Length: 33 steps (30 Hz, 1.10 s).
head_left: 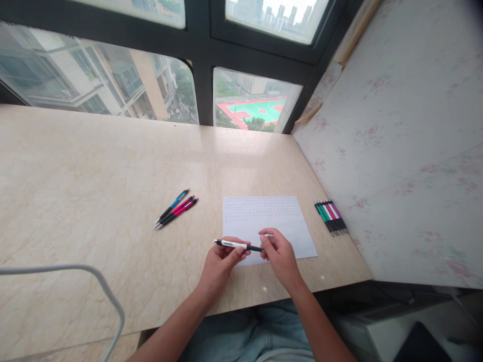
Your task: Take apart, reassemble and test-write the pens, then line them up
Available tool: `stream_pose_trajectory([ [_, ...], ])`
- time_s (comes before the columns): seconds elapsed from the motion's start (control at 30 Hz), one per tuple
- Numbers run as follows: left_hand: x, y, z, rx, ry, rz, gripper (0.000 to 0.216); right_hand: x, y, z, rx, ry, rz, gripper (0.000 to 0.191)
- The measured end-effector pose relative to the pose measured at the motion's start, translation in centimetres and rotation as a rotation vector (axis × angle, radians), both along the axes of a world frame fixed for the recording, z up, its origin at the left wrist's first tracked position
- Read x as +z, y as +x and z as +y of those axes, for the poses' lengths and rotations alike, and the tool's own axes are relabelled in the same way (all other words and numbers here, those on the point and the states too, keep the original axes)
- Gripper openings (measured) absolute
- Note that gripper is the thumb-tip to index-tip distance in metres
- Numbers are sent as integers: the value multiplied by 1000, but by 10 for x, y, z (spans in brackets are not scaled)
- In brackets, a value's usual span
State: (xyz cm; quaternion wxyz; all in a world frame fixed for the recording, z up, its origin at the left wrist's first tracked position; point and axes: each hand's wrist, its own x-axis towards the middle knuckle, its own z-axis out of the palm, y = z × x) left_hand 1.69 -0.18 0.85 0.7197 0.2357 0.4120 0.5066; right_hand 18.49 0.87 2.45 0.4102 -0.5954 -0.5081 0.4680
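A white pen (228,244) with black ends is held level between two bare hands, just above the near edge of a sheet of paper (264,216). The left hand (222,259) grips the pen's barrel between thumb and fingers, leaving the dark left tip sticking out past the knuckles. The right hand (279,254) pinches the pen's dark right end with its fingertips, the remaining fingers loosely curled. Both forearms come in from the bottom of the view and meet at the pen. The paper lies flat on a pale, marble-patterned table (94,176); faint lines of writing cover its upper part, too small to read. To the left of the paper, well apart from it, three pens (176,208) lie side by side at a slant, one blue and two pink, all with black tips. To the right of the paper, near the table's right edge, a row of pens (332,217) lies packed close together, showing green, white, red and purple barrels. A wall (407,151) with a faded floral pattern rises just beside that row. A dark-framed window (204,75) runs along the far side of the table, looking down on apartment blocks and a green and red sports court. A thin white tube (105,291) curves across the lower left corner. Blue jeans (260,327) show below the table's near edge.
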Motion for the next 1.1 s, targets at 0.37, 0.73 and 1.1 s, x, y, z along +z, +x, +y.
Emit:
stream_pose_trajectory([
  [0.37,1,-3,7,174,-116,-111,24,1,-5,-2,117,182,-192,14],
  [0.73,2,4,1,153,-129,-117,26,-9,-6,-7,91,353,-446,32],
  [1.1,-1,-1,2,62,21,55,27,-12,-18,-9,39,-204,210,54],
])
